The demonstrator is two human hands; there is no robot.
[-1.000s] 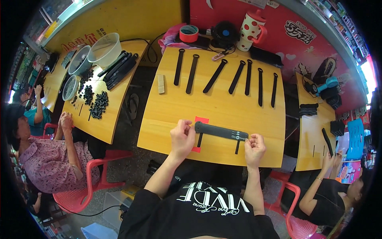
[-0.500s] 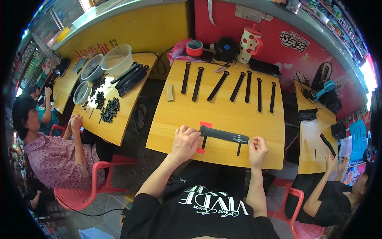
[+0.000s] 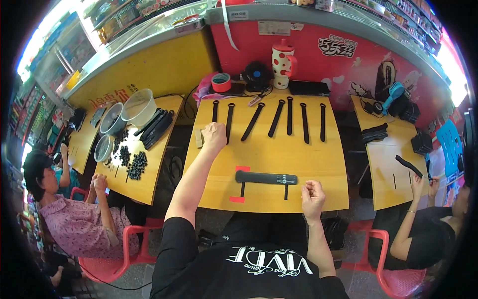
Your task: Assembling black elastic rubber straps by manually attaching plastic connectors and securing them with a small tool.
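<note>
A dark grey strap (image 3: 266, 177) with a printed mark near its right end lies flat across two narrow black strips on the table. Its left end has a round tab beside a red tape mark (image 3: 236, 200). My right hand (image 3: 312, 199) rests just right of the strap, fingers curled and apart from it, with nothing visible in them. At the far left of the table my left hand (image 3: 214, 137) is closed over the lower part of the leftmost black strap (image 3: 215, 109); what its fingers hold is hidden. A tan block (image 3: 199, 139) lies against its left side.
Several black straps (image 3: 290, 117) stand in a row along the far side. Behind them are a red tape roll (image 3: 221, 82), a fan (image 3: 257, 75) and a spotted tumbler (image 3: 282, 65). People sit at side tables; the left one holds plastic tubs (image 3: 137, 107) and small black parts (image 3: 137, 166).
The grey strap has gone from between both hands down onto the table. My left hand has let go and reached forward to the far left; my right hand has let go and stayed near.
</note>
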